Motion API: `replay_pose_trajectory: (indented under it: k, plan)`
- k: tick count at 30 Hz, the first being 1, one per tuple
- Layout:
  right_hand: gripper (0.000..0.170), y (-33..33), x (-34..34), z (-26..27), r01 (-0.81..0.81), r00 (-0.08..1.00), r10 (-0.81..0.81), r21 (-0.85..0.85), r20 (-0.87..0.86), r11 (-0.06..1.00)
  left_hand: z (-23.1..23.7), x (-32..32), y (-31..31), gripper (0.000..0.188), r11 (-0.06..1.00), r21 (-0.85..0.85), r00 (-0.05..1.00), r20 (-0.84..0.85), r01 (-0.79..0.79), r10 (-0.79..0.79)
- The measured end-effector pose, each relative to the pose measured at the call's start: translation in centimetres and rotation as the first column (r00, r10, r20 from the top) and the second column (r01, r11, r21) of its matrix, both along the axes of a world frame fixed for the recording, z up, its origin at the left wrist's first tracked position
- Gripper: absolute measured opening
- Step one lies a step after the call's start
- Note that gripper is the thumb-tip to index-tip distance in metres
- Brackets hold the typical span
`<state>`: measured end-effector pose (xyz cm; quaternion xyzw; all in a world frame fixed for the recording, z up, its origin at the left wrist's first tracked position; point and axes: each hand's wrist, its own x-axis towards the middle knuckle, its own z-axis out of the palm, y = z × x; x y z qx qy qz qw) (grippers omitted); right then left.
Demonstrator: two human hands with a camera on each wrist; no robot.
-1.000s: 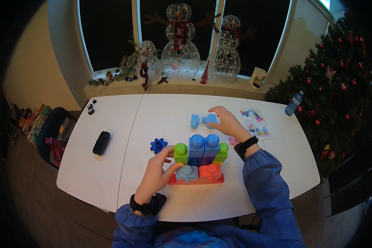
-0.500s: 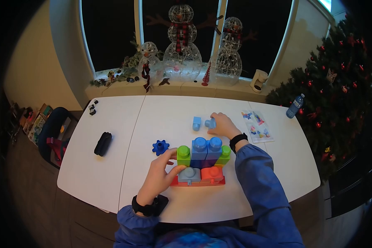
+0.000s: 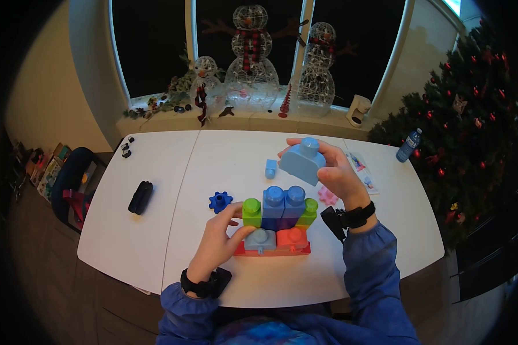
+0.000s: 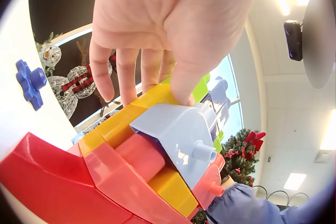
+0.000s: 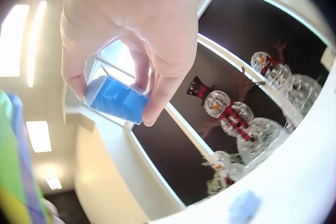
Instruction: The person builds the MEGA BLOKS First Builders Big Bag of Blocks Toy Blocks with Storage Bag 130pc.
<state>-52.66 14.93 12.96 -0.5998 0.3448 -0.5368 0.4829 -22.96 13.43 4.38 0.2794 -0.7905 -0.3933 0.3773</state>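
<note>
A build of big toy blocks (image 3: 251,214) stands on the table before the person. It has green blocks at both sides, tall blue ones in the middle, and a grey-blue block (image 4: 176,134) and a red block (image 3: 292,237) in front over a red base. The left hand (image 3: 216,237) grips the build's left side, thumb in front and fingers behind. Raised above the table behind the build, the right hand (image 3: 341,172) pinches a light blue rounded block (image 3: 302,164), its single stud upward. In the right wrist view that block's hollow underside (image 5: 119,100) shows between thumb and fingers.
A small light blue block (image 3: 270,168) lies beyond the build. A dark blue gear (image 3: 220,201) sits left of it, a pink gear (image 3: 328,195) right. Farther out are a black case (image 3: 140,198), a picture sheet (image 3: 358,163) partly behind the right hand, and a bottle (image 3: 408,145).
The right hand has reached down to the light blue block, taken hold of it, and lifted it toward the person. The left hand keeps its grip on the build.
</note>
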Motion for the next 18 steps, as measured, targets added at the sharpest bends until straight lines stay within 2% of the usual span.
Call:
replay_pose_trajectory:
  k: [1, 4, 7, 18]
  plan:
    - [0.095, 0.2, 0.4, 0.4, -0.078, 0.996, 0.077, -0.022, -0.043, 0.997, 0.0, 0.0, 0.0, 0.051, 1.0, 0.001, 1.0, -0.001, 0.002, -0.002]
    - [0.096, 0.2, 1.7, 0.7, -0.253, 0.967, 0.254, -0.031, 0.034, 0.967, -0.1, 0.0, 0.0, 0.05, 1.0, 0.009, 1.0, -0.008, 0.004, -0.004]
    - [0.098, -0.6, 1.9, 0.3, -0.345, 0.938, 0.345, -0.006, -0.008, 0.938, -0.2, 0.0, -0.1, 0.049, 1.0, 0.023, 1.0, -0.019, 0.003, -0.003]
    - [0.098, -1.7, 1.6, -0.1, -0.536, 0.842, 0.54, 0.118, -0.008, 0.836, 0.0, 0.0, 0.1, 0.045, 0.999, 0.037, 1.0, -0.015, -0.006, 0.006]
